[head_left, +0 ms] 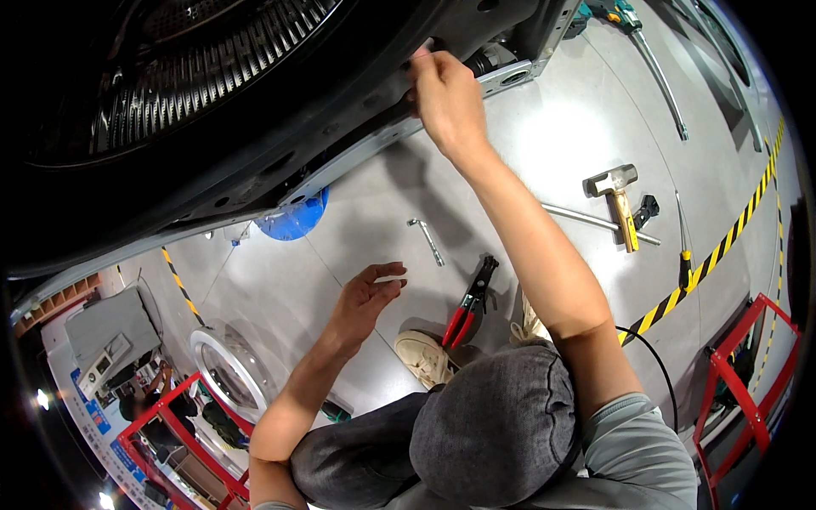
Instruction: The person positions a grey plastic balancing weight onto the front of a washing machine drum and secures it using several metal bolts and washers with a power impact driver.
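Observation:
In front of me stands a large dark machine (340,119), apparently a washing machine, with ribbed shiny metal (221,81) inside its rounded opening. My right hand (449,98) reaches up to its lower edge, above a grey metal rail (501,81). The fingers there are bent together around something small; what they hold is mostly hidden. My left hand (367,299) hovers over the floor with its fingers apart, holding nothing. Between my hands a small socket wrench (427,241) lies on the floor. Red-handled pliers (470,304) rest beside my shoe (423,357).
To the right lie a hammer (623,208), a metal bar (580,217), a screwdriver (684,246) and a long-shafted tool (659,72). A blue round object (295,218) sits under the machine. Left are a round door (225,374) and red frame (183,446); another red frame (748,391) stands right.

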A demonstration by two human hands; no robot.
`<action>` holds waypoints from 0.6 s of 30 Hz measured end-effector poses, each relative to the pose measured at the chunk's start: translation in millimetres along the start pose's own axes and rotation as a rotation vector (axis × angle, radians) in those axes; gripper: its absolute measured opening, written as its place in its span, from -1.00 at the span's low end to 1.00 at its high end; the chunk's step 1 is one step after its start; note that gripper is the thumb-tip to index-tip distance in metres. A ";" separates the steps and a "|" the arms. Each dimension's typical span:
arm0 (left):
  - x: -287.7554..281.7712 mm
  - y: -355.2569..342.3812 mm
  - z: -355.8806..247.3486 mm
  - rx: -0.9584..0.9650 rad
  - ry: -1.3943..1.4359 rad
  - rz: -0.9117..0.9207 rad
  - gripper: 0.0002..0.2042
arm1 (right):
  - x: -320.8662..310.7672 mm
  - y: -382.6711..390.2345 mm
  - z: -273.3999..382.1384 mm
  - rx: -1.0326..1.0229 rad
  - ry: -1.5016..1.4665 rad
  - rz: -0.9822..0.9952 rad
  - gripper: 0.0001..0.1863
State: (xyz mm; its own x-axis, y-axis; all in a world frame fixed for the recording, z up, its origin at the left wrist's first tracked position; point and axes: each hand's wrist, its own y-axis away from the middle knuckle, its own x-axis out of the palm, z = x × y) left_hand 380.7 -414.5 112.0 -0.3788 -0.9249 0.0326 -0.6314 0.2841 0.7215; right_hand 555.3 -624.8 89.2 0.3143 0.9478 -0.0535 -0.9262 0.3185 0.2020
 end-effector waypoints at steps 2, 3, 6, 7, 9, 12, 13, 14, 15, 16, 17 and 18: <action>0.2 0.3 -0.3 -0.004 0.002 -0.003 -0.60 | 3.8 8.1 1.5 -0.157 0.272 -0.198 -0.59; 0.7 0.4 -1.0 -0.003 0.001 0.001 -0.60 | 4.8 4.3 -2.4 -0.158 0.182 -0.173 -0.60; 0.8 1.5 -2.1 -0.003 -0.003 0.004 -0.61 | 5.1 -3.6 -5.9 -0.042 -0.166 -0.007 -0.62; 0.3 1.8 -2.5 -0.003 -0.007 0.003 -0.62 | 0.0 -3.5 -3.8 0.074 -0.333 0.107 -0.62; 0.6 1.5 -2.5 -0.004 -0.007 0.005 -0.62 | -1.7 -1.5 -2.4 0.052 -0.273 0.090 -0.63; 0.9 1.2 -1.7 -0.002 -0.003 0.005 -0.63 | 5.2 -1.1 -9.0 -0.374 0.312 -0.240 -0.60; 1.5 1.4 -2.0 0.000 -0.005 0.007 -0.63 | 4.1 -2.8 -8.7 -0.212 -0.006 -0.090 -0.61; 1.9 1.7 -1.7 0.002 -0.006 0.009 -0.63 | 2.4 -3.8 -7.4 -0.045 -0.322 0.062 -0.62; 2.3 1.9 -2.0 -0.001 -0.013 0.005 -0.63 | 0.8 -4.2 -7.1 0.125 -0.636 0.215 -0.63; 2.7 2.1 -2.7 -0.003 -0.019 0.001 -0.63 | -0.9 -3.8 -7.9 0.181 -0.764 0.285 -0.66; 3.2 2.3 -2.8 -0.007 -0.024 -0.002 -0.64 | -0.3 -2.6 -5.5 0.141 -0.588 0.210 -0.66; 3.2 2.4 -2.6 -0.006 -0.022 0.001 -0.64 | 1.2 -1.5 -0.9 0.101 -0.413 0.135 -0.66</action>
State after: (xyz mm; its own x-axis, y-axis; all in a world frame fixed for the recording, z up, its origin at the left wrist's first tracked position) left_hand 379.6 -417.4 115.7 -0.3939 -0.9190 0.0184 -0.6273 0.2833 0.7254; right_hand 556.9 -624.1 87.9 0.2675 0.8893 0.3708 -0.9461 0.1695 0.2759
